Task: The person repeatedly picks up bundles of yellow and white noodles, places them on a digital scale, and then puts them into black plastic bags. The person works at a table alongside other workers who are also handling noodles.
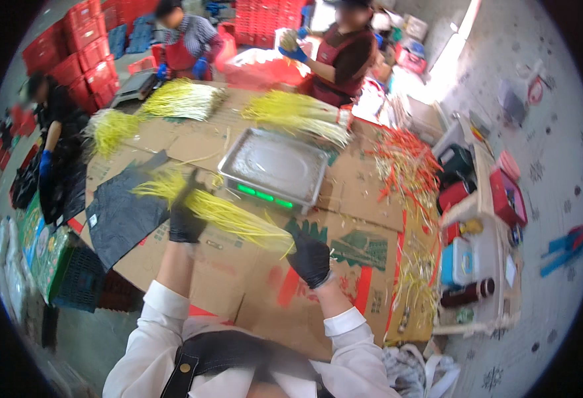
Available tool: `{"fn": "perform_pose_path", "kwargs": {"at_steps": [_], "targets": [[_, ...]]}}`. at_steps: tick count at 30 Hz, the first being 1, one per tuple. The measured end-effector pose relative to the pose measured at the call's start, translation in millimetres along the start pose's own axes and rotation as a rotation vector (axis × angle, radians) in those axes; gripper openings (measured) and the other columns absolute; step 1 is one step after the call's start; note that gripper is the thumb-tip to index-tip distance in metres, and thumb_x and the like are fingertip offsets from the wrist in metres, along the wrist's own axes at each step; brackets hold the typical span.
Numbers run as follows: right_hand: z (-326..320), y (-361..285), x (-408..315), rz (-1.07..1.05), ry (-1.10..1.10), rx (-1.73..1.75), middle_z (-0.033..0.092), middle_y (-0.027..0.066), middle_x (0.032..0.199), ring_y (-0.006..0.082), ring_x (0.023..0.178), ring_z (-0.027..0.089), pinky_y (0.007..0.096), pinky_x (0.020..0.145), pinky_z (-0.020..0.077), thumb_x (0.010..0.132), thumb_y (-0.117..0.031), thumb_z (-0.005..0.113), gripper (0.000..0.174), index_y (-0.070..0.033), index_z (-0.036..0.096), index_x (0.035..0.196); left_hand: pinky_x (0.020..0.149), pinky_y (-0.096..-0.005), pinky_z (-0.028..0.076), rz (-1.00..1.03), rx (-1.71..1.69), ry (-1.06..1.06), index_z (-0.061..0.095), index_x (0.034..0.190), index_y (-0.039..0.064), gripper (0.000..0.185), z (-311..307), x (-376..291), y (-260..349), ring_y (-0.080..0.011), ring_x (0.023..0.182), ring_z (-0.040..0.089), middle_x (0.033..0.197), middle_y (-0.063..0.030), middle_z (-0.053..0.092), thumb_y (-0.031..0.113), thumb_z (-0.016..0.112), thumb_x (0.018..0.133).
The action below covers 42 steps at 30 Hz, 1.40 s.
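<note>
My left hand [187, 214], in a black glove, grips the left part of a bundle of long yellow-green stalks [236, 219], probably garlic chives. The other end of the bundle is in my right hand [310, 254], also black-gloved. Between my hands the stalks stretch slantwise over the cardboard-covered table. Just beyond them stands a weighing scale [274, 164] with a bare steel tray and a lit green display. Below and left of my left hand lies a black plastic sheet or bag [125, 214]. My fingertips are partly blurred.
More stalk bundles lie at the table's far side [184, 99] and beyond the scale [299, 114]. Red and pale scraps [408, 159] litter the right edge, beside a white shelf [475, 318] with bottles. Two people stand across the table; another is at the left. Red crates [85, 54] are stacked behind.
</note>
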State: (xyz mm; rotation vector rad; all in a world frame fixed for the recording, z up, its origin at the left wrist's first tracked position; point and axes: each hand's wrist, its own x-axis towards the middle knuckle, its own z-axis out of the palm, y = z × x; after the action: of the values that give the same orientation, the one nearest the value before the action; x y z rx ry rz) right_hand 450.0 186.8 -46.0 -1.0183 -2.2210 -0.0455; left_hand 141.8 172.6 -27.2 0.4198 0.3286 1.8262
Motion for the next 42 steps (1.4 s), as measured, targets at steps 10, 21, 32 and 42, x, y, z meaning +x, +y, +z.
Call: {"fn": "perform_pose_path", "kwargs": {"at_steps": [10, 21, 32, 42], "targets": [[133.5, 95.9, 146.5, 0.082, -0.125, 0.078, 0.068, 0.0163, 0.09, 0.0376, 0.082, 0.066, 0.0471, 0.071, 0.0527, 0.078, -0.027, 0.069, 0.028, -0.011, 0.064, 0.101, 0.11, -0.0385, 0.032, 0.546, 0.563, 0.316, 0.034, 0.151, 0.014, 0.058, -27.8, -110.8, 206.5, -0.0192, 0.134, 0.044, 0.148, -0.0049, 0.046, 0.02, 0.054, 0.097], [157.9, 135.0, 171.4, 0.335, -0.81, -0.349, 0.043, 0.0199, 0.149, 0.0333, 0.134, 0.046, 0.0471, 0.111, 0.035, 0.062, -0.057, 0.08, 0.12, -0.007, 0.022, 0.154, 0.082, -0.031, 0.048, 0.164, 0.718, 0.828, 0.063, 0.124, 0.012, 0.038, -162.0, -185.8, 228.9, -0.0169, 0.098, 0.063, 0.109, -0.0029, 0.066, 0.016, 0.069, 0.087], [194.1, 16.5, 268.1, 0.26, -0.624, -0.301, 0.058, 0.0194, 0.132, 0.0343, 0.121, 0.056, 0.0427, 0.102, 0.0445, 0.083, -0.042, 0.068, 0.064, -0.007, 0.054, 0.135, 0.073, -0.0228, 0.046, -0.098, 0.937, 0.567, 0.067, 0.118, 0.003, 0.031, -278.0, -52.9, 296.0, -0.0119, 0.086, 0.065, 0.098, -0.0055, 0.07, 0.015, 0.064, 0.089], [366.2, -123.6, 384.4, -0.093, -0.6, -0.283, 0.066, 0.0176, 0.103, 0.0363, 0.098, 0.064, 0.0494, 0.081, 0.0509, 0.08, -0.027, 0.068, 0.039, -0.008, 0.057, 0.113, 0.091, -0.0395, 0.047, 0.179, 1.946, 0.459, 0.063, 0.12, -0.004, 0.037, -375.8, -49.9, 318.7, -0.0327, 0.102, 0.062, 0.114, -0.0223, 0.065, 0.015, 0.061, 0.088]]}}
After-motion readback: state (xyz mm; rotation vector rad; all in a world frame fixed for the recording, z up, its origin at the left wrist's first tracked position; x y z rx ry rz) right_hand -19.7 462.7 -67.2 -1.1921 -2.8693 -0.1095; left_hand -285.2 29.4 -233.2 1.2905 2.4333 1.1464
